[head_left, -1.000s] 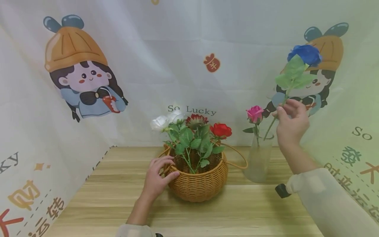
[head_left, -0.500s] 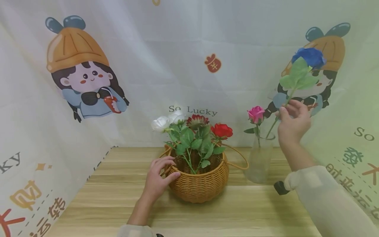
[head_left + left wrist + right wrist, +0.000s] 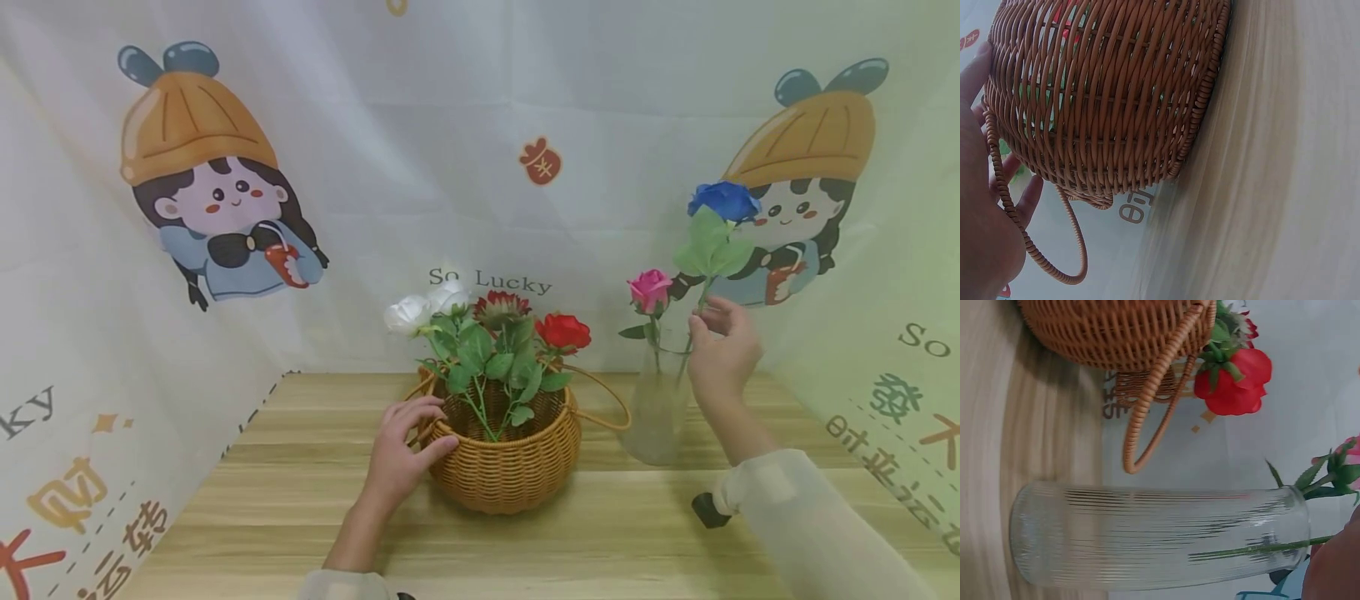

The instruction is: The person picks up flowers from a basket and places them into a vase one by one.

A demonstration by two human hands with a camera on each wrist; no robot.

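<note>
My right hand (image 3: 723, 354) pinches the green stem of a blue artificial rose (image 3: 723, 202) above a clear ribbed glass vase (image 3: 655, 429). In the right wrist view, the lower stem (image 3: 1260, 549) runs inside the vase, its end about midway down. A pink rose (image 3: 649, 290) stands in the same vase, leaning left at the mouth. My left hand (image 3: 401, 446) holds the left rim of a round wicker basket (image 3: 502, 475), thumb at the front and fingers over the edge. The left wrist view shows the basket's handle (image 3: 1079, 250) passing by that palm.
White roses (image 3: 408, 314), a dark red flower (image 3: 501, 308) and a red rose (image 3: 562, 332) stand in the basket. Its right handle (image 3: 618, 408) loops close to the vase. A printed white cloth (image 3: 420, 183) hangs behind and beside the wooden table (image 3: 300, 500).
My right hand has come down and slightly left with the blue rose, its stem sinking deeper into the vase. The left hand has stayed on the basket.
</note>
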